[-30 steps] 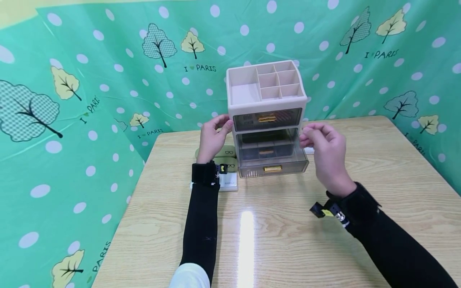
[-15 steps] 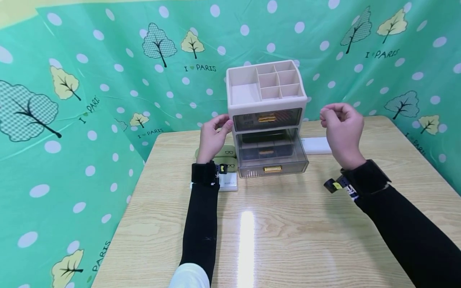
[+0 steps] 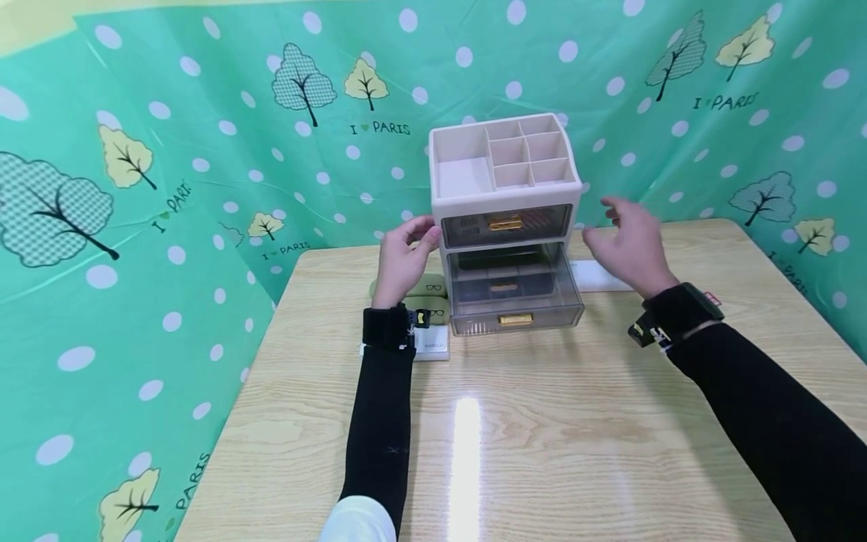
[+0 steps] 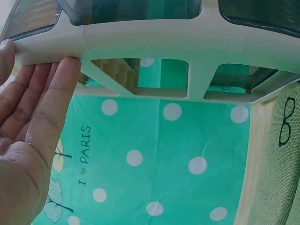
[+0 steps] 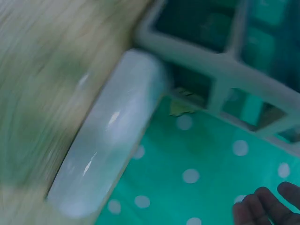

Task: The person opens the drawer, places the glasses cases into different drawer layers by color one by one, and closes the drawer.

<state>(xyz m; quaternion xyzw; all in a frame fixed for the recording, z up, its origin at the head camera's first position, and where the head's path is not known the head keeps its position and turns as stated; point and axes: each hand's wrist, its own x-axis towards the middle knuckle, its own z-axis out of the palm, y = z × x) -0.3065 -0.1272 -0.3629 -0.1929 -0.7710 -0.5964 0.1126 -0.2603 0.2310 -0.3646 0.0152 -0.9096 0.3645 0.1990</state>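
My left grip (image 3: 401,265) has hold of nothing, nearly straight fingers against the drawer cabinet (image 3: 506,199), beside green cases (image 3: 439,306). The see-through drawer (image 3: 474,324) stands pulled out, contents unclear. Past it, near a white case (image 3: 597,277), my right grip (image 3: 635,245) is parted, holding nothing.

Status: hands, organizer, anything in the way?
Left hand touching organizer; right hand empty, apart. Top drawer shut, lower drawer pulled out. White case close on right, not in front of drawers.
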